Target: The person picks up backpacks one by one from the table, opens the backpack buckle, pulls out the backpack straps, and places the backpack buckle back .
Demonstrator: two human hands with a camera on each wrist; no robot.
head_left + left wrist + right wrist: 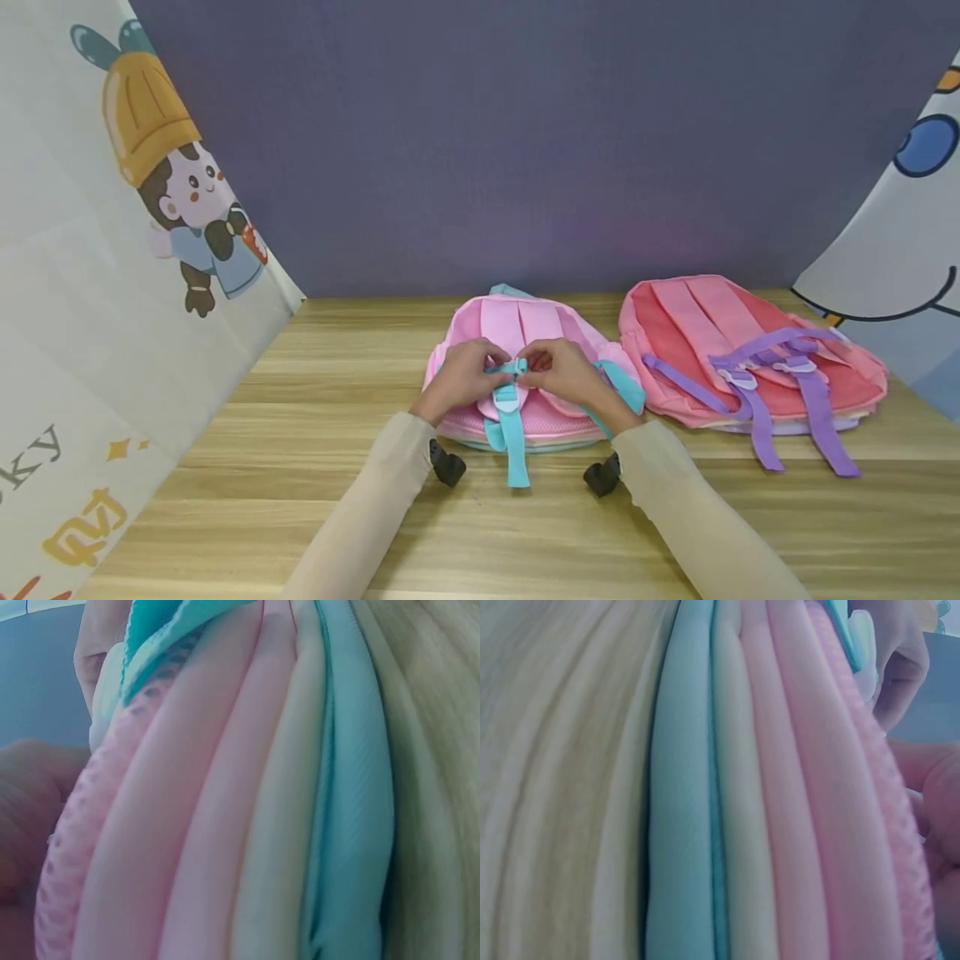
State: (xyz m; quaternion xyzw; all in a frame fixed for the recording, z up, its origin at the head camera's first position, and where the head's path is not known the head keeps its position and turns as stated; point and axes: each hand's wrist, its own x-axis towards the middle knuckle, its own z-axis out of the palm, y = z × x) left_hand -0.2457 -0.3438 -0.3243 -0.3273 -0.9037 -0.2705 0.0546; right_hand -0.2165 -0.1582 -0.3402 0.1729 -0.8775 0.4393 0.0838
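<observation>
A pink backpack (543,425) lies on the table with its shoulder straps facing up. Over its middle, my left hand (463,379) pinches a turquoise strap (499,368) near a small turquoise buckle (517,365). From the other side, my right hand (567,375) pinches the buckle's right end, thumb and fingers bent; exactly how the buckle's parts sit is too small to tell. Just below is a white strap adjuster (506,403), from which a turquoise webbing tail (516,454) hangs over the bag's front edge. Both wrist views show mostly the bag's layered side (187,787).
A coral backpack (660,383) with purple straps (817,417) lies close on the right. The wooden table (300,417) meets a dark wall panel (525,150) behind, and printed cartoon sheets (60,208) hang at both sides.
</observation>
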